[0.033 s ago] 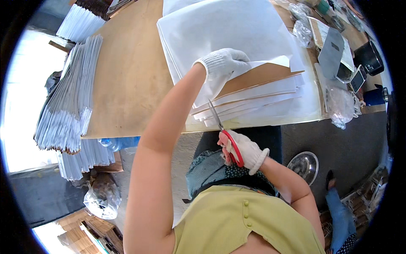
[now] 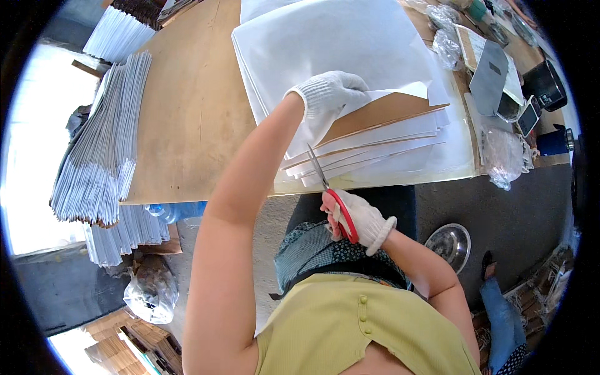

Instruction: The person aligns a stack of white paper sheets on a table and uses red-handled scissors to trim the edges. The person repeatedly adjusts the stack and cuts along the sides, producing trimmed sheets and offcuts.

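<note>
My left hand [image 2: 331, 97], in a white knitted glove, pinches the near edge of a white sheet [image 2: 337, 44] on the table. That edge is folded back, baring a brown cardboard sheet [image 2: 369, 115] beneath it. More white sheets [image 2: 387, 140] and brown layers fan out below, toward the table's front edge. My right hand [image 2: 359, 219], gloved with pinkish fingertips showing, is closed round red-handled scissors [image 2: 319, 170]. Their blades point up and away, with the tip beside the near left corner of the stack. Whether the blades touch the paper I cannot tell.
Folded white sheets [image 2: 103, 144] stand in a tall bundle at the table's left edge. Plastic bags [image 2: 503, 156], a grey plate [image 2: 489, 78], a phone [image 2: 529, 117] and a black container [image 2: 545, 86] crowd the right. A metal basin [image 2: 449, 247] sits on the floor; another person's leg [image 2: 503, 312] shows nearby.
My right hand and the scissors have shifted very slightly up and to the left. My left hand keeps its place on the sheet.
</note>
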### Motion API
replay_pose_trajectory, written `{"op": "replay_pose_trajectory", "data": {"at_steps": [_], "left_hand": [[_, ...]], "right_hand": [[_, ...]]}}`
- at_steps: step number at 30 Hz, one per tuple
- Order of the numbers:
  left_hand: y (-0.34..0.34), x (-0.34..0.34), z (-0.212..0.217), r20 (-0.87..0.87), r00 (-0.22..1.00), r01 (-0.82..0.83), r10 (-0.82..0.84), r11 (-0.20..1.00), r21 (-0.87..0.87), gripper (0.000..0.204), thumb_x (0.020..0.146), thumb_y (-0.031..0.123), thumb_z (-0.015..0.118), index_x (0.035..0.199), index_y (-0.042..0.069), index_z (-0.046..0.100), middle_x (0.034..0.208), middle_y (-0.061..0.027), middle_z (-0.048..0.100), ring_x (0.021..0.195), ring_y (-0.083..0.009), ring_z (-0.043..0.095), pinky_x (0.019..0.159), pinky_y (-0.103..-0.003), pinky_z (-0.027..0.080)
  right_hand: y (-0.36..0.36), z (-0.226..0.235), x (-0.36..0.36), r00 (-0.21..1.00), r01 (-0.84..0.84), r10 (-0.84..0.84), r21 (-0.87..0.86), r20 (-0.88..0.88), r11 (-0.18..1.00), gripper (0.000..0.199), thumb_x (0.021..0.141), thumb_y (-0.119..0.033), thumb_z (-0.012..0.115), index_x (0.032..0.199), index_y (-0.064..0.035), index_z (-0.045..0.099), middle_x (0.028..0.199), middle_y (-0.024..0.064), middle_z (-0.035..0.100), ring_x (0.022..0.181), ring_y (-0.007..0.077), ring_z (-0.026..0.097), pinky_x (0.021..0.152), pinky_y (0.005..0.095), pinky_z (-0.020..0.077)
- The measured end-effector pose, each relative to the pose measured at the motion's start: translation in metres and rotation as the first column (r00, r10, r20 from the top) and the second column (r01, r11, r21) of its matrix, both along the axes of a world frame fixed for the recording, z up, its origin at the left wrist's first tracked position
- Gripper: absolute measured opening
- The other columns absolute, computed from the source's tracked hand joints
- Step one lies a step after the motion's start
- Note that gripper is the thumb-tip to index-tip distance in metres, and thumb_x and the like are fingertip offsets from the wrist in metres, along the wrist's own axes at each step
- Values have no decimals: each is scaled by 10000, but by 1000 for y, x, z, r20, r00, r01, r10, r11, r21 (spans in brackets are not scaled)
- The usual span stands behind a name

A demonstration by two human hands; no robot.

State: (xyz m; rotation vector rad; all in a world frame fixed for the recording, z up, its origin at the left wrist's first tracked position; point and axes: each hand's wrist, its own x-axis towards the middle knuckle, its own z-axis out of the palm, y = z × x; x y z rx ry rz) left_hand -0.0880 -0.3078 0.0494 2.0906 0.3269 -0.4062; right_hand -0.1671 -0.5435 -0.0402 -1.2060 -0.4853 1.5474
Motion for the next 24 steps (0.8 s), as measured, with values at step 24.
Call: {"op": "replay_pose_trajectory", "data": {"at_steps": [24], "left_hand": [[-48,-27,-26,410,886,-132,-217,730,670,346,786,278,710,1085,125,628,1056,-115,582,974,-315,572,855,-408,478]], "right_hand": [[-36,37,83,817,421,-408,-63,-407,905,859,837,-802,343,1032,11,541,701,67,522,602,198,556,617,352,487]]}}
